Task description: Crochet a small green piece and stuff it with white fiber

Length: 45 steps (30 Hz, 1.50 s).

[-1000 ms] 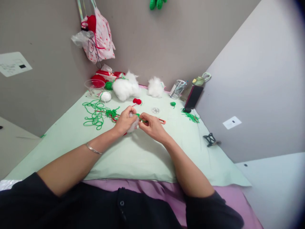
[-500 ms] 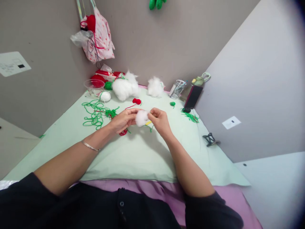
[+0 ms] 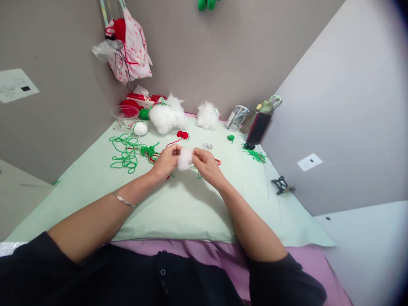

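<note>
A small fluffy tuft of white stuffing (image 3: 185, 159) is held between both hands above the middle of the table. My left hand (image 3: 167, 161) pinches its left side, fingers closed on it. On the other side my right hand (image 3: 205, 163) grips the tuft with thumb and fingertips. Partly hidden behind my right hand is an orange-handled item (image 3: 218, 162). Just beyond the hands lie a small red crocheted piece (image 3: 182, 134) with a trailing thread and some clear ring-like bits (image 3: 208, 146).
Tangled green yarn (image 3: 124, 153) lies to the left, near a white yarn ball (image 3: 140, 128) and clear tub (image 3: 125, 117). Large stuffing heaps (image 3: 167, 114) sit at the back. A pen holder (image 3: 237, 118), phone (image 3: 259, 128) and black claw clip (image 3: 282, 185) are on the right.
Both hands have drawn closer together around the stuffing, my right hand shifting left. The clear rings and orange-handled item now show, while the yellow item under the tuft is no longer visible.
</note>
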Each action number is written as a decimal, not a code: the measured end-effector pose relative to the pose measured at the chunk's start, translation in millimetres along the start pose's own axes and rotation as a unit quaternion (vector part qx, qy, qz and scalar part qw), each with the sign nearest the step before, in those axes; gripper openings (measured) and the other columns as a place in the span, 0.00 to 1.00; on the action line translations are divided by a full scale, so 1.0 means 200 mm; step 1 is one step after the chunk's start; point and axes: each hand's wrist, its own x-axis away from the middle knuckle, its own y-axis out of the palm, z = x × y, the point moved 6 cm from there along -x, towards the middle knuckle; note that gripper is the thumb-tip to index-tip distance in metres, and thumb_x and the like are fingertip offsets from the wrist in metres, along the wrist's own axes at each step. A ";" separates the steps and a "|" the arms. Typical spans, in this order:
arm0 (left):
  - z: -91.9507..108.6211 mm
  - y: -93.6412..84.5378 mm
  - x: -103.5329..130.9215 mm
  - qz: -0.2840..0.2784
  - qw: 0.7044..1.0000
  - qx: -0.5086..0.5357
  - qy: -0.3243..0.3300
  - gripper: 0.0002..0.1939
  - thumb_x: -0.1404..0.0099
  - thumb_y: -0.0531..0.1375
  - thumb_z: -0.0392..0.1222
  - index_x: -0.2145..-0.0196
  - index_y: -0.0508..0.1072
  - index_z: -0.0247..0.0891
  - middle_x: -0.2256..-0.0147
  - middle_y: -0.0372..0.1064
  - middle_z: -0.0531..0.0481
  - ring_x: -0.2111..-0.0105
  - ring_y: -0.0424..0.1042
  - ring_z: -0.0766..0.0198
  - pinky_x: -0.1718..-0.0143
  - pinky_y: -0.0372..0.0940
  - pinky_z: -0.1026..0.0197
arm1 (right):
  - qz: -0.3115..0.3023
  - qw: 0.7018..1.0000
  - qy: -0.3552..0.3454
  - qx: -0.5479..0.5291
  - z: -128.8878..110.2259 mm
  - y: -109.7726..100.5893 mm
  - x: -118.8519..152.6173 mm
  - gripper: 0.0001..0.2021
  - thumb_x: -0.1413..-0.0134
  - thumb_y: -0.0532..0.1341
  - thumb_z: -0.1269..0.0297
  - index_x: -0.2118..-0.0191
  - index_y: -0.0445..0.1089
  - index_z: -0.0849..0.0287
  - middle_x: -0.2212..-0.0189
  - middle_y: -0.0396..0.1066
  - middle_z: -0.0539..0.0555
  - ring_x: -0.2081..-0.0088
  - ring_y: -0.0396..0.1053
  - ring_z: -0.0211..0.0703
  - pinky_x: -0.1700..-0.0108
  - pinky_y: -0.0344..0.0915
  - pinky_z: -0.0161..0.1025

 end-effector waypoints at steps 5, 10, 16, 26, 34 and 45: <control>0.01 -0.01 0.01 0.017 1.000 -0.005 0.013 0.10 0.54 0.67 0.32 0.72 0.71 0.36 0.75 0.68 0.59 0.74 0.62 0.69 0.72 0.58 0.67 | -0.028 0.999 -0.013 0.032 -0.02 0.02 0.01 0.05 0.51 0.60 0.65 0.71 0.62 0.56 0.78 0.51 0.42 0.74 0.50 0.35 0.71 0.46 0.36; -0.01 0.06 0.02 -0.044 0.999 0.024 -0.010 0.15 0.54 0.71 0.39 0.68 0.73 0.36 0.69 0.74 0.54 0.68 0.71 0.65 0.65 0.66 0.63 | 0.063 0.997 0.012 0.048 0.05 -0.03 -0.03 0.06 0.51 0.58 0.63 0.74 0.59 0.55 0.81 0.52 0.42 0.76 0.50 0.35 0.71 0.48 0.36; -0.01 0.09 0.02 -0.087 0.995 0.044 -0.024 0.24 0.56 0.75 0.47 0.64 0.75 0.35 0.60 0.77 0.46 0.59 0.76 0.56 0.55 0.71 0.54 | 0.091 0.994 0.015 0.066 0.07 -0.08 -0.04 0.05 0.53 0.57 0.65 0.75 0.59 0.55 0.82 0.52 0.42 0.77 0.49 0.35 0.72 0.46 0.36; -0.02 -0.01 -0.02 0.009 1.000 -0.001 0.008 0.17 0.57 0.71 0.34 0.69 0.71 0.36 0.70 0.71 0.56 0.69 0.69 0.65 0.68 0.68 0.63 | -0.012 0.995 -0.039 0.090 -0.05 0.03 0.03 0.06 0.47 0.57 0.66 0.72 0.58 0.55 0.78 0.52 0.43 0.74 0.50 0.36 0.69 0.47 0.37; -0.01 0.06 0.02 -0.038 0.999 0.011 0.008 0.19 0.52 0.69 0.40 0.62 0.71 0.36 0.62 0.74 0.50 0.63 0.74 0.60 0.62 0.74 0.56 | 0.061 0.997 0.012 0.054 0.06 0.00 -0.02 0.06 0.51 0.58 0.63 0.74 0.60 0.55 0.81 0.52 0.42 0.76 0.49 0.35 0.72 0.46 0.36; -0.01 0.03 -0.01 -0.029 0.998 -0.031 0.038 0.19 0.51 0.70 0.44 0.63 0.72 0.36 0.64 0.73 0.50 0.63 0.72 0.60 0.60 0.70 0.56 | 0.040 0.998 -0.003 0.047 0.00 0.00 0.00 0.07 0.47 0.56 0.64 0.74 0.59 0.55 0.81 0.54 0.43 0.75 0.50 0.36 0.71 0.48 0.36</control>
